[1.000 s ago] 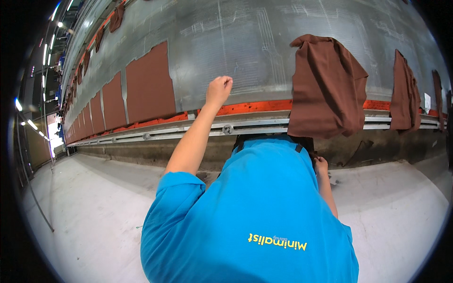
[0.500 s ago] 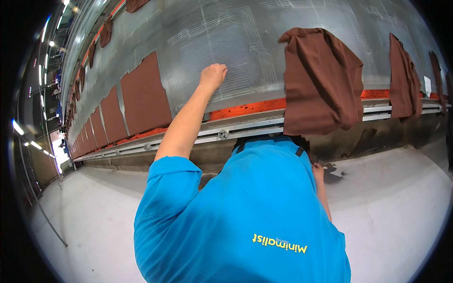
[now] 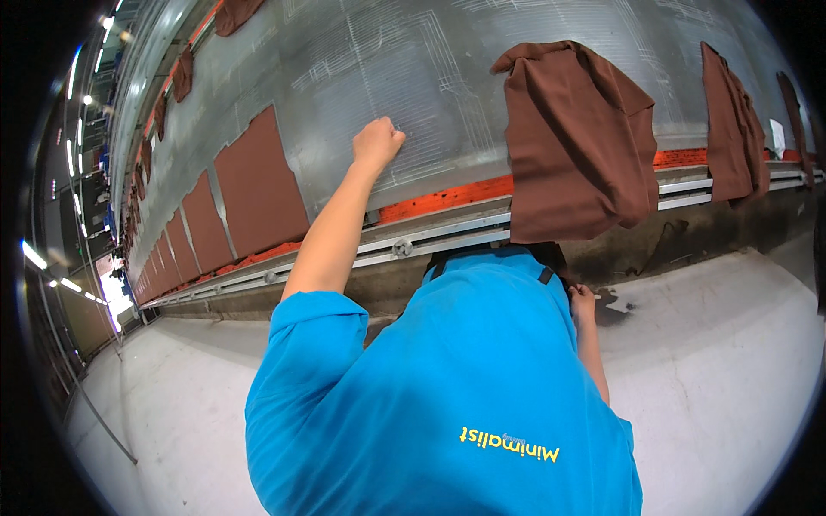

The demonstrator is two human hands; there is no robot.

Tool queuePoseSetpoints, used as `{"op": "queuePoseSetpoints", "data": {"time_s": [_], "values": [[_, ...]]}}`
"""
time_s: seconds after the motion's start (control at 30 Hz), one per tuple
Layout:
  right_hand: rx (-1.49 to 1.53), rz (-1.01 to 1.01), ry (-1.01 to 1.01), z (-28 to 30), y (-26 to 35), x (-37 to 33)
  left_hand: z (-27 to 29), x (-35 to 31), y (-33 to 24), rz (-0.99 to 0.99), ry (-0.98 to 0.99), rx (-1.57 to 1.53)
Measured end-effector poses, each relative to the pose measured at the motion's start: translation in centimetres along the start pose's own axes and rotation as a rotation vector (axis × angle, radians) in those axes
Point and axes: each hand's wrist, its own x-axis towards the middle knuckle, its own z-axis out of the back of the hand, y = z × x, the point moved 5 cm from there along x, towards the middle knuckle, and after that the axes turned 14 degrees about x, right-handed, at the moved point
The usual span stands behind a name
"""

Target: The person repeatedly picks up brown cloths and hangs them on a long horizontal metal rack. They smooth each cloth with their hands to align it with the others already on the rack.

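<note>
My left hand (image 3: 377,144) is closed in a fist over the bare part of a long grey metal table (image 3: 422,95); nothing shows in it. To its left, a flat brown fabric panel (image 3: 258,185) lies on the tabletop. A loose, creased brown fabric piece (image 3: 576,138) is draped over the table's near edge, right of my left hand and apart from it. Down by my right hip is my right hand (image 3: 582,303), its fingers curled and partly hidden beside my blue shirt (image 3: 439,361). Nothing can be seen in it.
More flat brown panels (image 3: 205,225) run along the table to the left. Another draped brown piece (image 3: 731,129) hangs at the right. An orange strip (image 3: 447,198) and metal rails (image 3: 456,232) border the near edge. Pale floor (image 3: 697,344) lies below, with a pole (image 3: 103,421) at far left.
The view has turned a little, so the draped fabric sits slightly further left and higher. My right hand shows more beside my hip. My left fist stays over the table.
</note>
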Motion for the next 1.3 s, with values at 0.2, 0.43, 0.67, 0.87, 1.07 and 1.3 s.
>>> {"op": "queuePoseSetpoints", "data": {"time_s": [0.2,0.43,0.67,0.87,1.07,1.3], "values": [[0.026,-0.022,0.052,-0.7,0.7,0.0,-0.2,-4.0,3.9,0.026,-0.086,-0.255],[-0.024,-0.035,0.066,-0.2,-2.3,3.6,-1.7,-10.7,3.3,0.038,0.062,-0.607],[-0.134,-0.002,0.091,0.0,-0.2,3.6,-4.4,-14.6,1.9,-0.02,0.207,-0.539],[-0.102,-0.039,0.114,-0.4,1.4,3.5,-4.3,-15.5,1.8,-0.021,0.243,-0.362],[-0.112,0.054,0.058,-0.6,0.0,5.2,-5.4,-15.4,2.8,-0.019,0.133,-0.165],[-0.126,-0.003,0.101,-1.7,0.5,4.4,-1.4,-11.3,3.3,0.043,-0.075,-0.394]]}}
